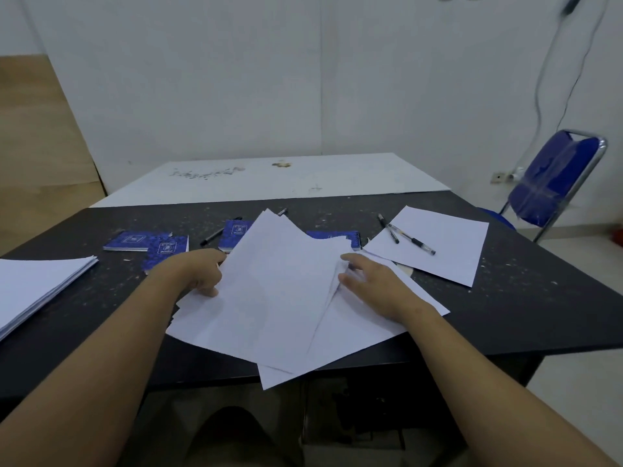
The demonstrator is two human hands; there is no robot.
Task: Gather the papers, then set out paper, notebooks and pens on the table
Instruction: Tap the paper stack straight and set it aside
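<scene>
Several loose white sheets [276,298] lie fanned out in the middle of the black table [539,318], some overhanging its front edge. My left hand [199,271] grips the left edge of the top sheets, which are raised off the table. My right hand [374,281] rests on the sheets at the right, fingers tucked into their edges. A neat paper stack [37,288] sits at the far left. Blue notebooks [129,241] [167,249] [236,232] [340,236] lie behind the sheets. A single sheet [445,251] at the right carries two pens [413,243]. Another pen [212,236] lies between the notebooks.
A white board [276,178] lies flat behind the table against the wall. A blue chair [553,183] with a metal frame stands at the right. Cables hang down the wall above it. A further pen tip [282,212] pokes out behind the raised sheets.
</scene>
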